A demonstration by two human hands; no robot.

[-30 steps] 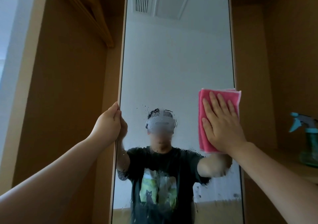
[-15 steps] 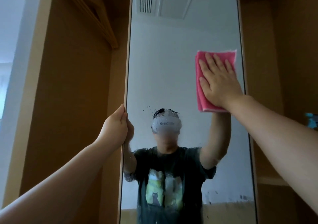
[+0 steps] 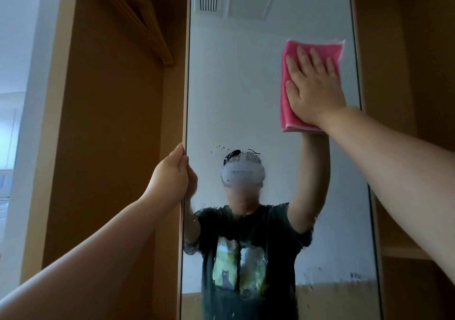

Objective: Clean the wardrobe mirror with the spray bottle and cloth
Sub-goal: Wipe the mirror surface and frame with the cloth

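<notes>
R hand (image 3: 317,90) flat on cloth (image 3: 290,113), upper-R mirror (image 3: 246,98); L hand (image 3: 172,179) grips edge.

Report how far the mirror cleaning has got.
Done: spraying, judging by droplets across the middle and bottom of the mirror. In hand: the right hand presses the pink cloth flat near the upper right edge, while the left hand grips the left edge. Left: wiping those wet areas; the upper glass looks clear.

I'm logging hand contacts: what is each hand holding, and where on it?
Left hand grips the mirror by its left edge. Right hand only presses the pink cloth flat against it.
</notes>
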